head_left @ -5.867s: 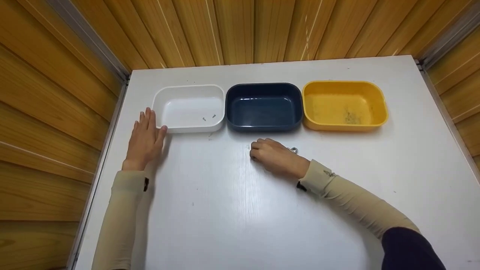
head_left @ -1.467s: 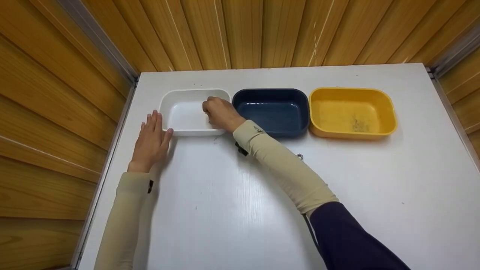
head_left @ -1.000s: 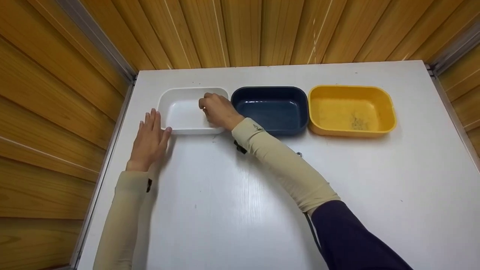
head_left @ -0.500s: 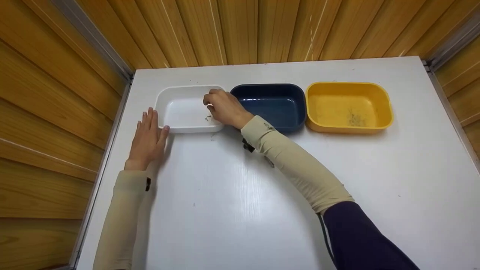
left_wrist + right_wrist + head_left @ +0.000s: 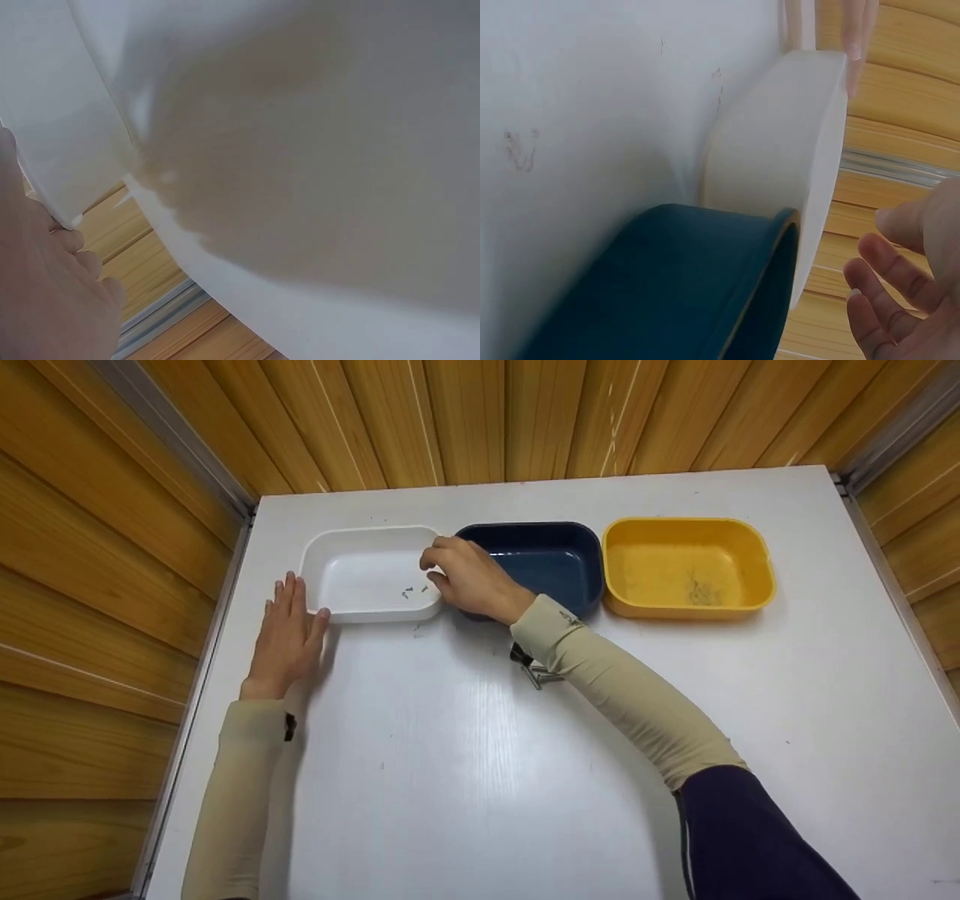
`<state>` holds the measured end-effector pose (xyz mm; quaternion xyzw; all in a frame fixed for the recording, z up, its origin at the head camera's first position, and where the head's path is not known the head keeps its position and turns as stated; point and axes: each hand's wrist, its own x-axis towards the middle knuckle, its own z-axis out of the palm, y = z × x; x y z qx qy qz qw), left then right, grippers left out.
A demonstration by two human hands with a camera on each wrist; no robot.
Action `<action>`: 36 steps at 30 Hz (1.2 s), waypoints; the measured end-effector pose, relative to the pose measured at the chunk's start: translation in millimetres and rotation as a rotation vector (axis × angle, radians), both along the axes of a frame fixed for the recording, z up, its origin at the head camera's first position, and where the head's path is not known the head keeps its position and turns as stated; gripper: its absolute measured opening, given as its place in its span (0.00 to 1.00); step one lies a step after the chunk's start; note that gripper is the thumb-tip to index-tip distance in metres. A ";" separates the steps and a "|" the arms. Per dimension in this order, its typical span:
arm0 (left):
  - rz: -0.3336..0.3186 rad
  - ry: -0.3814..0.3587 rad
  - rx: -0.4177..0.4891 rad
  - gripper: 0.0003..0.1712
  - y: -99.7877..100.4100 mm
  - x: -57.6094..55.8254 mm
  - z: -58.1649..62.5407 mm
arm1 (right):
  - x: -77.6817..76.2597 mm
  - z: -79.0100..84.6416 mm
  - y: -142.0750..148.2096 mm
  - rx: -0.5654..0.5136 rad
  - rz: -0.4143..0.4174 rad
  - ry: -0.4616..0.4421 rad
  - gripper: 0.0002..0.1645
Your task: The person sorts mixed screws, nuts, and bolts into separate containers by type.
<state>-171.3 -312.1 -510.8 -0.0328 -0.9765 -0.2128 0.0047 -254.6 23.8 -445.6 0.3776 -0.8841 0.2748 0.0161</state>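
Right hand (image 5: 474,577), loosely unclenched, hovers near perhaps three screws (image 5: 406,595) in one white tray (image 5: 375,616).

I've got a plain navy tray (image 5: 551,574), white tray (image 5: 352,574) left of it, grey-smudged yellow tray (image 5: 652,566) right of it, brown wood-grain panels (image 5: 472,420) behind it, white table (image 5: 450,780) beneath it, my beige-then-navy right sleeve (image 5: 622,682) before it.

Looking forward and down from the head, well back, taking in table (image 5: 480,810) and wooden walls (image 5: 472,420). From the left wrist, very near, past the left hand (image 5: 56,277) over the table. From the right wrist, near, tipped sideways (table left, walls right), toward the white box (image 5: 776,135) and blue box (image 5: 660,277), shared with the head view.
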 end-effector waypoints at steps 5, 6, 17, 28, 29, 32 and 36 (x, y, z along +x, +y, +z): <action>-0.016 0.039 -0.012 0.48 1.1 -1.4 0.8 | 9.5 5.1 14.0 -0.033 0.010 0.027 0.09; -0.020 0.048 -0.015 0.47 1.4 -1.7 0.7 | 10.9 5.3 16.7 -0.037 0.012 0.033 0.09; -0.049 0.141 -0.018 0.41 12.4 -1.1 3.9 | 31.1 4.9 51.4 -0.140 -0.005 -0.014 0.09; -0.065 0.275 0.061 0.35 33.3 5.1 7.1 | 50.8 -5.3 90.1 -0.270 -0.048 -0.067 0.07; -0.072 0.280 0.066 0.35 36.0 5.6 7.8 | 52.8 -5.8 93.4 -0.275 -0.053 -0.068 0.07; -0.089 0.288 0.079 0.35 44.5 7.5 10.0 | 59.2 -6.0 102.9 -0.279 -0.070 -0.076 0.06; -0.102 0.292 0.084 0.35 55.8 10.0 12.0 | 66.8 -4.6 114.3 -0.271 -0.077 -0.087 0.06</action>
